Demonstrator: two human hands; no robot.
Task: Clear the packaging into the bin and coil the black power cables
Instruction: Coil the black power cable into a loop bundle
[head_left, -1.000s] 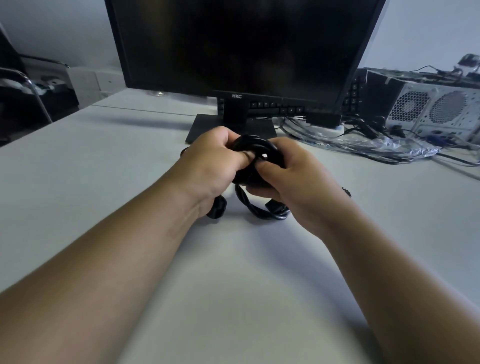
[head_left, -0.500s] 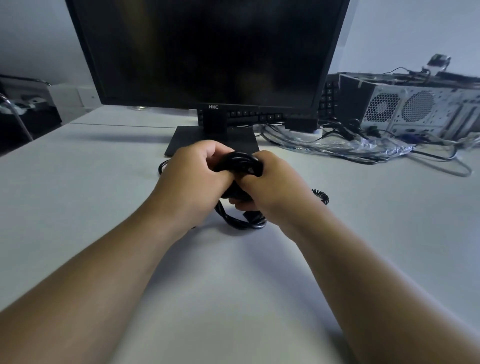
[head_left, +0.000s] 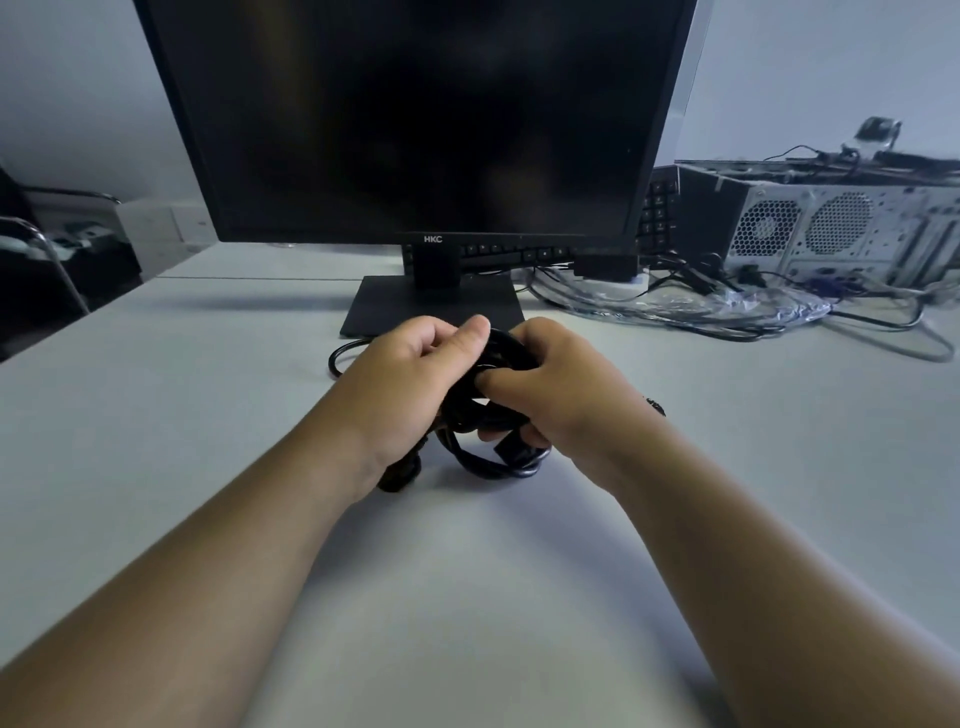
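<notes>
Head-camera view: a bundled black power cable (head_left: 498, 358) is gripped between both hands above a pale grey desk (head_left: 208, 415), just in front of the base of a dark HKC monitor (head_left: 415, 119). The left hand (head_left: 410, 384) is closed around the left side of the bundle, thumb laid across the top. The right hand (head_left: 561, 384) is curled over the right side, thumb and fingers pinched on the loops. Lower loops of the cable are seen hanging to the desk between the wrists, and a plug (head_left: 400, 475) is seen beneath the left wrist. Clear plastic packaging (head_left: 727, 306) is left tangled among loose wires at far right, beside an open computer case (head_left: 831, 228). A keyboard (head_left: 519, 253) is propped behind the monitor.
</notes>
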